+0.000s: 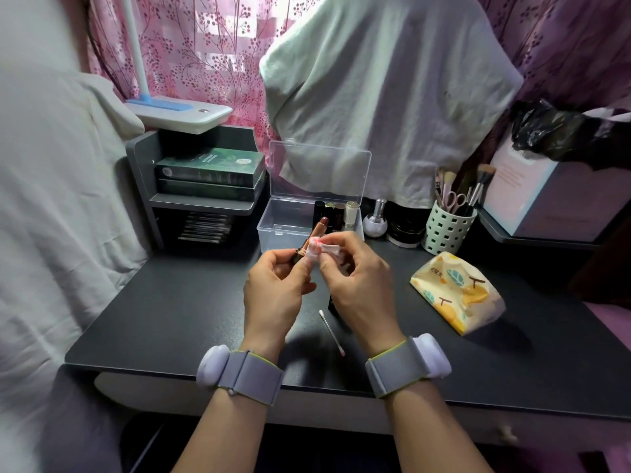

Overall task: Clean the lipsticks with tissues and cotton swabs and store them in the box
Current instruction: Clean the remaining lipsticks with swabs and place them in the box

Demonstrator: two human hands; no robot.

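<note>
From the head camera, both hands are raised just above the dark desk (170, 319), close together in front of the clear box (273, 230). The left hand (273, 288) is curled around the base of an uncapped lipstick (316, 230), gripping it between thumb and fingers with the tip tilted up and away towards the box. The right hand (358, 285) pinches a folded piece of tissue (324, 250), stained pink, between thumb and fingertips and presses it against the lipstick tube just above the left hand's grip. Both wrists wear grey bands.

The box stands open at the back of the desk, its lid upright, with several lipsticks (336, 211) standing at its right end. A cotton swab (331, 332) lies on the desk between the two wrists, its near tip pink. A dark cap-like object sits partly hidden behind the right hand. The pack of tissues (457, 291) lies to the right, well apart from the hands.
</note>
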